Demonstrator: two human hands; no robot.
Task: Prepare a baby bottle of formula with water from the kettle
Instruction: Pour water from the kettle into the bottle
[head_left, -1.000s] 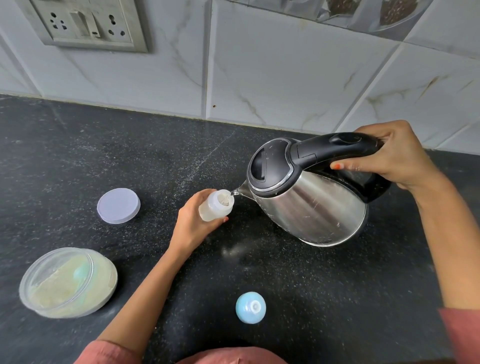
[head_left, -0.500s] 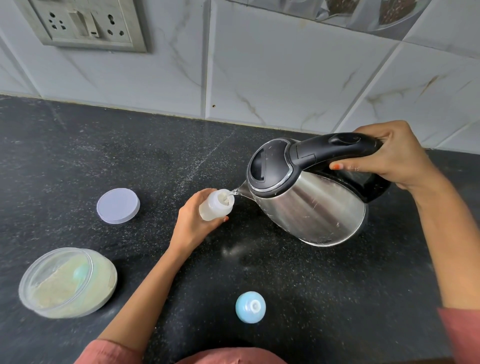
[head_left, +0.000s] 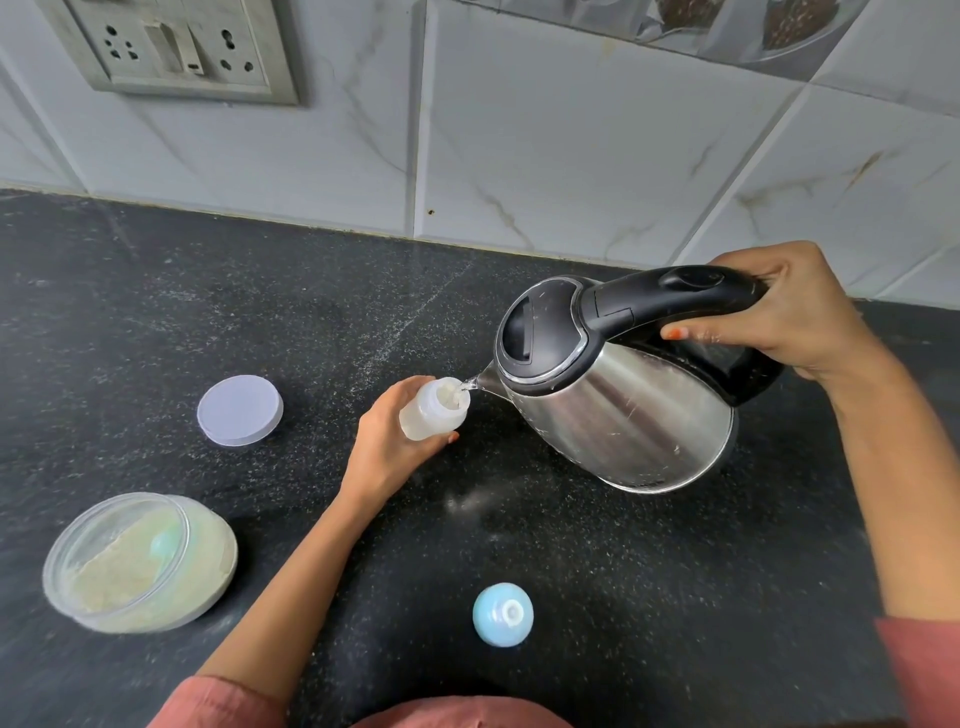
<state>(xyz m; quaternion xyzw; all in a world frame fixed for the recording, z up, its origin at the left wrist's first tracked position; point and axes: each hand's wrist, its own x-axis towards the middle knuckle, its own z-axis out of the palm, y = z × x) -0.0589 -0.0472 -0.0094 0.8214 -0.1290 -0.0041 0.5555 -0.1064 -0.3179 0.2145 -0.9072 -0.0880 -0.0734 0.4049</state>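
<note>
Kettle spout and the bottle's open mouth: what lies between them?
In the head view, a thin stream of water crosses the short gap from the kettle spout to the bottle mouth.

Counter (head_left: 156, 322) was done in speckled black, tiles (head_left: 571, 156) in grey-veined white, kettle (head_left: 623, 415) in shiny silver and black, lid (head_left: 240, 410) in lilac, cap (head_left: 503, 614) in pale blue.

Glossy steel kettle (head_left: 623, 415), speckled stone counter (head_left: 260, 322)

We find no visible change: the kettle (head_left: 623, 415) and the bottle (head_left: 431, 415) match their earlier positions, and any rise inside is unreadable.
</note>
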